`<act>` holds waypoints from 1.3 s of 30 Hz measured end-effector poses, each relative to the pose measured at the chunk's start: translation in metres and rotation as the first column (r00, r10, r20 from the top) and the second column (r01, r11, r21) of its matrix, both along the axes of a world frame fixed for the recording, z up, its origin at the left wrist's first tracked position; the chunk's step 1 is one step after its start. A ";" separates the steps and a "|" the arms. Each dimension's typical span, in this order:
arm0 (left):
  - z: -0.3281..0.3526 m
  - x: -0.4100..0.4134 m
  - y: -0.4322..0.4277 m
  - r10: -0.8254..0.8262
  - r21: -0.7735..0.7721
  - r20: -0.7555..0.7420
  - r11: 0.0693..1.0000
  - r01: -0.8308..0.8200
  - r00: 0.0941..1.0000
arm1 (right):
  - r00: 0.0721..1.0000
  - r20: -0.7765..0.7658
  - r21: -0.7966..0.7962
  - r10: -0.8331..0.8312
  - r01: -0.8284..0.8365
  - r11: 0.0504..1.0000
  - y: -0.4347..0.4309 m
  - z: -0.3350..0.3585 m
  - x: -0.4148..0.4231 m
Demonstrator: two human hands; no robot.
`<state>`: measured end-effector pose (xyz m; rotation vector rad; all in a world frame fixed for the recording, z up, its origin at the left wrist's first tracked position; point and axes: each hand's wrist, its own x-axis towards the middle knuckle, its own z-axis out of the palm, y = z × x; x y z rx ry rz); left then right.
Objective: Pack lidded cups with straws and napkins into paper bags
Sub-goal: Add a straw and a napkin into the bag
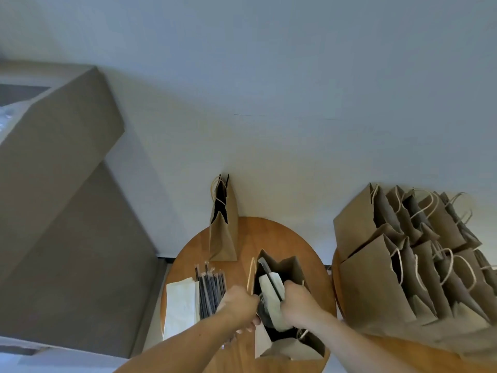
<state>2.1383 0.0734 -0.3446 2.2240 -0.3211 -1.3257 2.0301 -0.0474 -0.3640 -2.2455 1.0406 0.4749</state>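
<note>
Round wooden table: smooth, warm brown. Open paper bag: thin creased kraft with twine handles, standing between both hands; liable to tip or tear if its rim were pulled unevenly. Left hand pinched the bag's near edge. Right hand was closed on a soft white napkin and thin black straw inside the mouth; the straw risked snagging. Cup beneath: dark, unclear.

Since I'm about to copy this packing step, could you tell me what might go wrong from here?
The right hand is pushing a napkin and straw into the open bag; forcing them could crumple the napkin or bend the straw. The left hand pulls the bag's edge, which might tear the paper or tip the bag.
</note>
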 end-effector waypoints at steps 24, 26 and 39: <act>-0.019 0.003 0.010 -0.047 -0.057 -0.018 0.997 0.046 0.999 | 0.937 -0.261 -0.255 0.231 -0.298 0.920 0.013 -0.021 0.044; -0.016 0.003 0.007 -0.080 -0.066 -0.001 0.995 0.080 0.997 | 0.887 -0.321 -0.295 0.331 -0.426 0.855 0.011 0.012 0.044; -0.002 -0.014 -0.002 -0.224 -0.156 -0.094 0.966 0.208 0.970 | 0.818 0.238 0.376 -0.523 0.420 0.826 -0.050 0.057 -0.033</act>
